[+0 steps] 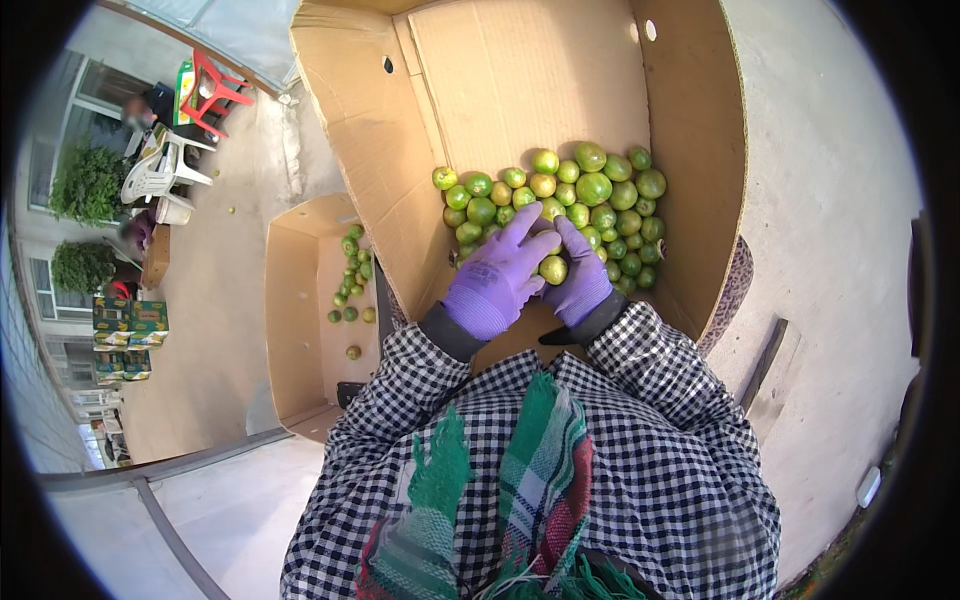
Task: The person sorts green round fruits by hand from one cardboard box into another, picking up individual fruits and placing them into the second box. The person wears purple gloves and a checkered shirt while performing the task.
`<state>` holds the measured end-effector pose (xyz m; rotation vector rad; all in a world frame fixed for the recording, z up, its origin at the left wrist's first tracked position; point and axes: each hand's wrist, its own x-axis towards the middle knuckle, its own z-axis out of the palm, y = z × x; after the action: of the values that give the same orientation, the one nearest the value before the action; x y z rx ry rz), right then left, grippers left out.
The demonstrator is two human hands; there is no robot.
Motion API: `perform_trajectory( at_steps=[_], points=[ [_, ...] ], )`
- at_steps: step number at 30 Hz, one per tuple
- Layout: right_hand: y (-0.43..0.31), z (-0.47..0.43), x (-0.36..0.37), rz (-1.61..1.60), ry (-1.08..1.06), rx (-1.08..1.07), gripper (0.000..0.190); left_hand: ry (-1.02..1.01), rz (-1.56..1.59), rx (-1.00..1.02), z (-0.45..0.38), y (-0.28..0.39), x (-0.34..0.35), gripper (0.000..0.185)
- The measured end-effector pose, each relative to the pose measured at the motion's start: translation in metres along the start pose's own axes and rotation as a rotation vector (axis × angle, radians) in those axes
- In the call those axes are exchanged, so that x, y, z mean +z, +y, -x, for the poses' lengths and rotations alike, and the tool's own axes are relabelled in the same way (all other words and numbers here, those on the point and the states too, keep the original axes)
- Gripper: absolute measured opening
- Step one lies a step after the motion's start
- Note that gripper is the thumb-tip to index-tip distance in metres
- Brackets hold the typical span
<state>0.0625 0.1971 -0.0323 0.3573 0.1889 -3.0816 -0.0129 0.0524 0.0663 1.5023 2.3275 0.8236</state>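
Note:
A large cardboard box lies before me, with many small round green fruits gathered in its near part. Both my hands wear purple gloves and meet over the near edge of the pile. My left hand is back up, its fingers pointing towards my right hand, whose fingers are bent inward. A yellow-green fruit lies between the two hands; another is partly hidden behind the left fingers. Whether either hand grips a fruit cannot be told, as the fingers cover the contact.
To the left stands a second cardboard box holding several green fruits. Farther left are white plastic chairs, a red chair, stacked printed cartons and people seated. A dark strip lies on the ground at right.

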Motion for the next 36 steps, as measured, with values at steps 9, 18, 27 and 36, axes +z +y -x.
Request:
perform_trajectory(
  at_steps=[9, 18, 27, 36],
  points=[
    [0.0, 0.0, 0.003, 0.224, 0.217, 0.009, 0.037, 0.523, -0.145, -0.222, -0.073, -0.039, -0.017, 0.039],
    [0.006, 0.003, 0.01, 0.268, 0.188, 0.076, 0.038, 0.352, -0.365, -0.227, -0.088, -0.058, -0.002, 0.054],
    [0.007, 0.002, 0.008, 0.274, 0.209, 0.062, 0.036, 0.452, -0.304, -0.338, -0.084, -0.071, 0.006, 0.058],
    [0.004, -0.003, 0.0, 0.213, 0.179, 0.053, 0.038, 0.383, -0.482, -0.214, -0.078, -0.055, 0.005, 0.058]
  ],
)
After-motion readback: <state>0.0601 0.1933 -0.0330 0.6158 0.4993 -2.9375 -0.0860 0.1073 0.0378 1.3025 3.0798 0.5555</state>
